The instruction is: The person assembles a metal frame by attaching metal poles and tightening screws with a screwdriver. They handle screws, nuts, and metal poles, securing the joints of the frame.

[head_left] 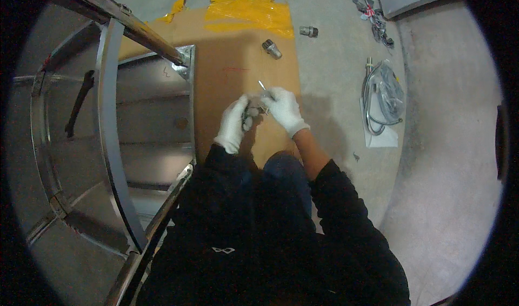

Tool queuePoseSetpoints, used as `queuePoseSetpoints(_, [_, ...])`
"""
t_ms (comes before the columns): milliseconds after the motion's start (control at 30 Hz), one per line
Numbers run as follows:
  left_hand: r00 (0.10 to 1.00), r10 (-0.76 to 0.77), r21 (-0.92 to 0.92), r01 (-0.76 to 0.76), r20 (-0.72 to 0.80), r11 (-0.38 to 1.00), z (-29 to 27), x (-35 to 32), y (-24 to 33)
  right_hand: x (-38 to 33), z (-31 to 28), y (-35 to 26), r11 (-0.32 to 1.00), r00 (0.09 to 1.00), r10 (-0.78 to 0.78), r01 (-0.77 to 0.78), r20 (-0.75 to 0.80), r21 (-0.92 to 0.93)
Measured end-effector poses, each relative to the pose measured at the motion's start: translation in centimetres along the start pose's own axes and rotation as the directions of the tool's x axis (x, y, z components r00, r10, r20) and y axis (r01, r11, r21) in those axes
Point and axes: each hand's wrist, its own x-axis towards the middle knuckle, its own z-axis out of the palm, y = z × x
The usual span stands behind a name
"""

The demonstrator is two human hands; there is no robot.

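Dark sleeves (335, 208) and a dark upper garment filled the lower centre of the view, nearest the camera; both forearms rose from there toward the middle of the frame. Both hands wore white gloves; the left hand (233, 123) was curled closed around a small grey metal fitting (252, 110), and the right hand (283, 108) met it just beside, fingers pinched shut on a thin bright metal rod (263, 86) that angled up and away from the fitting; how the rod joined the fitting could not be told, since the gloves hid the contact.

The fitting was held above a brown cardboard sheet (238, 62) laid flat on a grey concrete floor (448, 160); crumpled yellow tape (248, 11) lay across the far end of the sheet. Two short cylindrical metal fittings lay beyond the hands, well apart from them: one (272, 48) on the cardboard, another (308, 31) on the concrete. To the right, coiled braided hoses in a clear bag (385, 98) rested on white paper.

To the left, a polished stainless steel frame (113, 117) of curved and straight bars stood close beside the person; its corner overlapped the cardboard's left edge.
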Motion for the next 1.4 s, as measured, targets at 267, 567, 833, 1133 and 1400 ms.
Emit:
queuePoseSetpoints(267, [0.987,0.064,-0.431,-0.124,-0.15,0.894,-7.7,-3.0,-4.9,5.4,-2.6,-0.3,0.998,0.991,0.028,-0.02,-0.127,0.061])
queuePoseSetpoints(567, [0.985,0.146,-0.473,-0.088,0.088,0.877,-10.3,-9.4,-4.7,4.6,0.7,4.3,0.987,0.97,-0.044,0.005,-0.24,-0.162])
queuePoseSetpoints(833, [0.976,-0.128,-0.687,0.215,0.176,0.694,-10.4,-13.0,-4.5,-0.9,5.5,3.4,0.942,0.978,-0.106,0.041,-0.18,-0.334])
queuePoseSetpoints(1133, [0.923,0.106,-0.875,0.309,0.371,0.372,-9.7,-12.9,-2.7,1.8,8.7,1.8,0.565,0.903,-0.412,0.361,0.126,-0.742])
queuePoseSetpoints(1400, [0.947,0.132,-0.819,0.176,0.292,0.546,-7.8,-14.2,-2.0,3.9,9.8,0.5,0.654,0.96,-0.244,0.267,0.137,-0.708])
